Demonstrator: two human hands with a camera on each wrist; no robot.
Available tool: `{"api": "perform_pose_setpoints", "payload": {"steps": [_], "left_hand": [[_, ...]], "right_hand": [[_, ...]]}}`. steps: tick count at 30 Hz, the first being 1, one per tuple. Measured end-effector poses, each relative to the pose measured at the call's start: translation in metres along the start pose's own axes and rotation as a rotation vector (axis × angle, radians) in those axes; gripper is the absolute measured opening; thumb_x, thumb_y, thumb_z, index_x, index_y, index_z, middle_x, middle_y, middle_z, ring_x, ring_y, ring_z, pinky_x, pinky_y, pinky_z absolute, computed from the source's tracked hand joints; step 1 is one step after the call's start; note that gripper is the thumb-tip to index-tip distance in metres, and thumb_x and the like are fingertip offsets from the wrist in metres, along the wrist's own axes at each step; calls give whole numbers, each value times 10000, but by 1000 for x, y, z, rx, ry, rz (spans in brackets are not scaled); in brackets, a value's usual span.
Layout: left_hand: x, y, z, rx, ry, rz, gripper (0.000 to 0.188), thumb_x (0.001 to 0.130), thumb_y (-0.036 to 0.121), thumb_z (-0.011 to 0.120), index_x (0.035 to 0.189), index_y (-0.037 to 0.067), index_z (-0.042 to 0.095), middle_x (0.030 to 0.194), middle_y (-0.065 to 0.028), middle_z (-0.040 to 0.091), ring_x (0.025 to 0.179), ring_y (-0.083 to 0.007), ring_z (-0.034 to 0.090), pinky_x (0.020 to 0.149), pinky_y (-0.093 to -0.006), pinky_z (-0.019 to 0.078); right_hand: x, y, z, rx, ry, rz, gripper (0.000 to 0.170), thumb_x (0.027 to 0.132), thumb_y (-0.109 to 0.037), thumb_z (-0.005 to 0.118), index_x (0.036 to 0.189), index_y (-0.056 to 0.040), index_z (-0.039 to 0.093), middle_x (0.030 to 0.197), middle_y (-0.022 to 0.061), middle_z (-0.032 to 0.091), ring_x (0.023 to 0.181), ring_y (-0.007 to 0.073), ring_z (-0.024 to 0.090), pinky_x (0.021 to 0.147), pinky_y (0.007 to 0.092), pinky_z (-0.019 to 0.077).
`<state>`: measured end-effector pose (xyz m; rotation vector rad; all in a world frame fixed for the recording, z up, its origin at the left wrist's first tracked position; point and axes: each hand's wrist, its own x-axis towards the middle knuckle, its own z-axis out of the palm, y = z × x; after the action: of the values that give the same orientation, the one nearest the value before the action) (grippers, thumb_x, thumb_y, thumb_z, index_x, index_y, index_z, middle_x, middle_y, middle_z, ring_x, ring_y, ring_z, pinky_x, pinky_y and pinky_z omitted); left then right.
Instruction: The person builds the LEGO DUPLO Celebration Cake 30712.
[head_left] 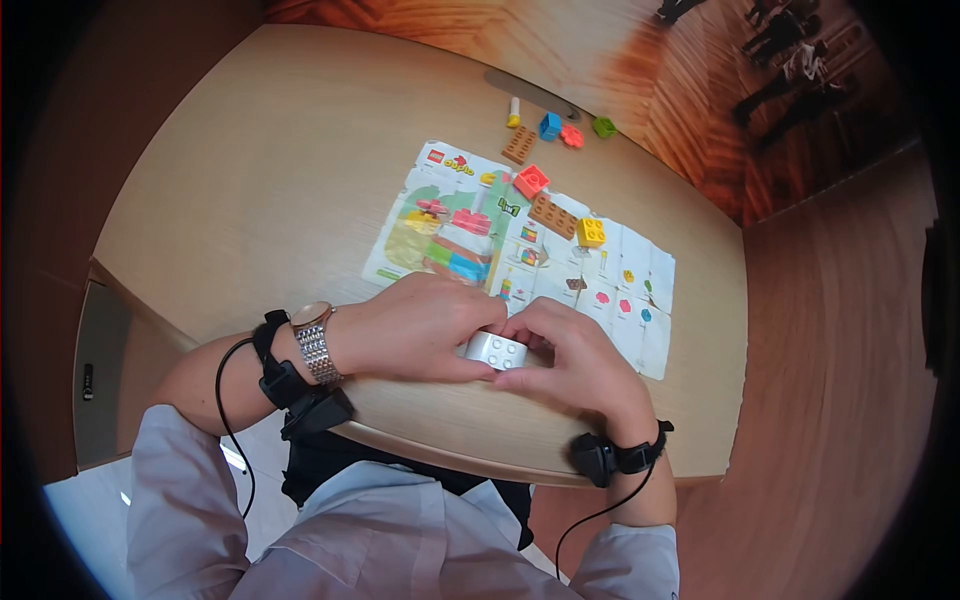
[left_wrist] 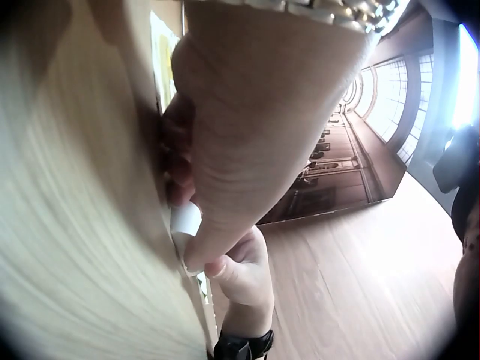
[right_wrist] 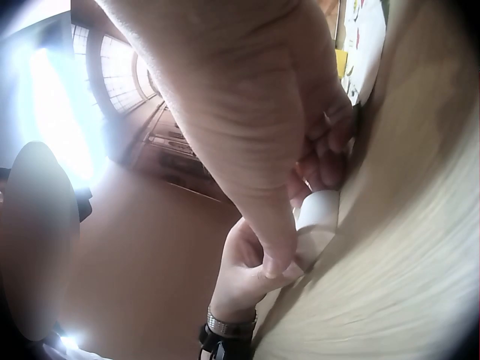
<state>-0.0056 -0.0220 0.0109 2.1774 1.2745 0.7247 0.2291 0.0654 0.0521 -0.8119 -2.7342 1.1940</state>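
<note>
A white toy building brick [head_left: 497,351] with studs on top and a curved side sits near the table's front edge, between both hands. My left hand [head_left: 420,325] pinches it from the left, thumb along the near side and fingers curled behind. From the right, my right hand [head_left: 572,362] holds it too, its thumb reaching the near corner. In the left wrist view, the white brick [left_wrist: 185,219] shows beside the left thumb, partly covered by fingers. The right wrist view shows the brick's smooth rounded side [right_wrist: 319,210] close to the tabletop.
Behind the hands lies a creased instruction sheet [head_left: 400,240]. On it are a red brick [head_left: 531,181], a brown brick [head_left: 553,215] and a yellow brick [head_left: 591,233]. Farther back stand another brown brick [head_left: 519,145], a blue brick [head_left: 550,126] and a green piece [head_left: 604,127].
</note>
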Motion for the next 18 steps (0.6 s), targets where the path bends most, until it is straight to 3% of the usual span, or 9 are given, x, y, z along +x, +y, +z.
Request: {"api": "perform_pose_setpoints", "payload": {"steps": [13,16,18], "left_hand": [[0,0,-1,-19,-4,17,352,893,371,792,1075,90,683,874,-137,688,866,-355,704,752,-453,531],[-1,-1,0,-4,-17,5,348,895,383,790,1040,91,669,846,-134,689,846,-363,708,735,-465,532],[-1,0,-1,8,-32,7,354,893,395,793,1019,92,661,823,-129,688,826,-367,709,722,-472,533]], "right_hand": [[0,-4,-7,36,6,24,415,839,-276,903,1144,-34,759,996,123,713,906,258,710,817,361,574],[4,1,-14,43,63,85,363,876,-225,871,1145,-11,756,997,135,730,889,248,724,805,345,578],[13,3,-21,-35,239,113,332,902,-189,842,1147,14,749,1015,145,752,884,246,736,806,343,586]]}}
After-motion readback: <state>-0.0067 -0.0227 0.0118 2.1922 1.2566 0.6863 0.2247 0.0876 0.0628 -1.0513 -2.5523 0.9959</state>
